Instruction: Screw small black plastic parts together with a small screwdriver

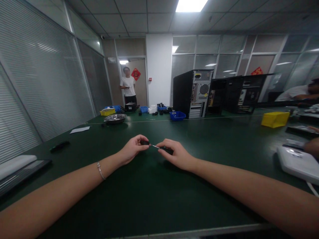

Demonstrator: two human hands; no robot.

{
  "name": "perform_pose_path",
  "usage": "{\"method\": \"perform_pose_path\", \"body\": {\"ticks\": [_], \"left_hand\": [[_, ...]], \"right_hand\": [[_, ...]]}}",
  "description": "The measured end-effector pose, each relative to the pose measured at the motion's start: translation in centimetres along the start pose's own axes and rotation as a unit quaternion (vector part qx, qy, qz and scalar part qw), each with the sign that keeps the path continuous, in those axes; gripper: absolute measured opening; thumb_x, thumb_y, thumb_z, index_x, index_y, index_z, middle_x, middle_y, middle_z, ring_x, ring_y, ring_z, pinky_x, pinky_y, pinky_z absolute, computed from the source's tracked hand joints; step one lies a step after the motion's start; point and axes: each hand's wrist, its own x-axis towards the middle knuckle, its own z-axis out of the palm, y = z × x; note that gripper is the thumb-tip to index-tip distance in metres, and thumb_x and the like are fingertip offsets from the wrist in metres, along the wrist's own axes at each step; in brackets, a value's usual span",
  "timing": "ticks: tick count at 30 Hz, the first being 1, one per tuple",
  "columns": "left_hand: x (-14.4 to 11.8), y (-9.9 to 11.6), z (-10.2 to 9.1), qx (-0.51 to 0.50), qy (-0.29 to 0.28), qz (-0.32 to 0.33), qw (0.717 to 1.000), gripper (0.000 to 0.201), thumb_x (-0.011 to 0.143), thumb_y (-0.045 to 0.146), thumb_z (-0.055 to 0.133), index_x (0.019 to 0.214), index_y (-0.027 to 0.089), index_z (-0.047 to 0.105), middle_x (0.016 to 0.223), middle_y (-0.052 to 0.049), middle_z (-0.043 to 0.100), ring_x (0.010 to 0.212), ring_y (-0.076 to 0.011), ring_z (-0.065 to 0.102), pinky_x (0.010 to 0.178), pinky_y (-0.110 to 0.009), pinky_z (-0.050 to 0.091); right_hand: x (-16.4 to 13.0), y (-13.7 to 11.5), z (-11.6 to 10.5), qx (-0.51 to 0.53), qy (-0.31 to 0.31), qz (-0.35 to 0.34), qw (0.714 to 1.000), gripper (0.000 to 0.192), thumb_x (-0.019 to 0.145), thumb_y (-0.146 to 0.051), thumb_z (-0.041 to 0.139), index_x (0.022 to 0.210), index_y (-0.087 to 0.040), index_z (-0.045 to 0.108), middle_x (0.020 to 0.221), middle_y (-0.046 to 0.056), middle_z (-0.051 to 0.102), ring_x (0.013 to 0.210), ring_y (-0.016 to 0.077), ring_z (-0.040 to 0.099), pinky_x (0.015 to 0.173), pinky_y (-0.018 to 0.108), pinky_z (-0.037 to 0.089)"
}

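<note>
My right hand (179, 155) is closed round the dark handle of a screwdriver (156, 146), whose thin metal shaft points left. Pinched between the thumb and fingers of my left hand (132, 149) is a small black part (144, 143); its exact kind is hidden by the fingers. The screwdriver's tip meets or nearly meets this part, just above the green tabletop (139, 199). Whether the tip sits in a screw is too small to tell.
Computer cases (183, 94) stand at the back right, beside a blue bin (177, 116). A metal dish (115, 119) lies back left. A yellow bin (275, 119) and white device (296, 162) are right; a keyboard (22, 176) is left. One person stands by the door; another sits right.
</note>
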Motion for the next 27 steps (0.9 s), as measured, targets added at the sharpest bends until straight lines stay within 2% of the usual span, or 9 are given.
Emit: {"method": "perform_pose_path", "body": {"ticks": [6, 9, 13, 17, 27], "left_hand": [[0.18, -0.58, -0.01, 0.066, -0.051, 0.022, 0.996, 0.032, 0.076, 0.028, 0.062, 0.105, 0.014, 0.059, 0.093, -0.006, 0.058, 0.079, -0.0142, 0.05, 0.071, -0.028, 0.037], [0.05, -0.62, 0.21, 0.093, -0.077, 0.018, 0.993, 0.034, 0.08, 0.031, 0.055, 0.11, 0.015, 0.057, 0.082, -0.003, 0.054, 0.07, -0.0122, 0.046, 0.064, -0.026, 0.034], [-0.15, -0.38, 0.49, 0.098, -0.094, 0.008, 0.991, 0.034, 0.085, 0.035, 0.046, 0.109, 0.013, 0.056, 0.067, 0.001, 0.044, 0.061, -0.0109, 0.04, 0.057, -0.024, 0.031], [-0.15, -0.43, 0.49, 0.11, -0.09, 0.02, 0.99, 0.034, 0.086, 0.039, 0.042, 0.103, 0.012, 0.056, 0.062, 0.002, 0.039, 0.056, -0.0103, 0.035, 0.054, -0.024, 0.027], [0.02, -0.52, 0.26, 0.132, -0.091, 0.037, 0.986, 0.032, 0.086, 0.038, 0.04, 0.098, 0.012, 0.055, 0.062, 0.003, 0.038, 0.056, -0.0103, 0.035, 0.053, -0.023, 0.026]], "right_hand": [[-0.03, 0.33, 0.35, -0.02, 0.017, -0.006, 1.0, 0.021, 0.086, -0.023, 0.05, 0.103, -0.018, 0.061, 0.088, 0.005, 0.06, 0.078, 0.0146, 0.055, 0.068, 0.026, 0.042], [-0.05, 0.42, 0.4, -0.027, 0.024, 0.011, 0.999, 0.021, 0.087, -0.023, 0.049, 0.103, -0.018, 0.061, 0.089, 0.005, 0.06, 0.078, 0.0147, 0.055, 0.069, 0.026, 0.042], [-0.05, 0.53, 0.4, -0.04, 0.019, 0.032, 0.998, 0.021, 0.086, -0.024, 0.049, 0.102, -0.019, 0.062, 0.088, 0.005, 0.06, 0.077, 0.0151, 0.055, 0.068, 0.027, 0.042], [-0.05, 0.53, 0.42, -0.044, 0.018, 0.037, 0.998, 0.021, 0.086, -0.025, 0.048, 0.102, -0.019, 0.062, 0.088, 0.005, 0.06, 0.078, 0.0154, 0.055, 0.067, 0.027, 0.041], [-0.08, 0.54, 0.35, -0.049, 0.019, 0.043, 0.998, 0.022, 0.087, -0.026, 0.048, 0.102, -0.018, 0.062, 0.088, 0.005, 0.061, 0.078, 0.0153, 0.055, 0.068, 0.026, 0.042]]}}
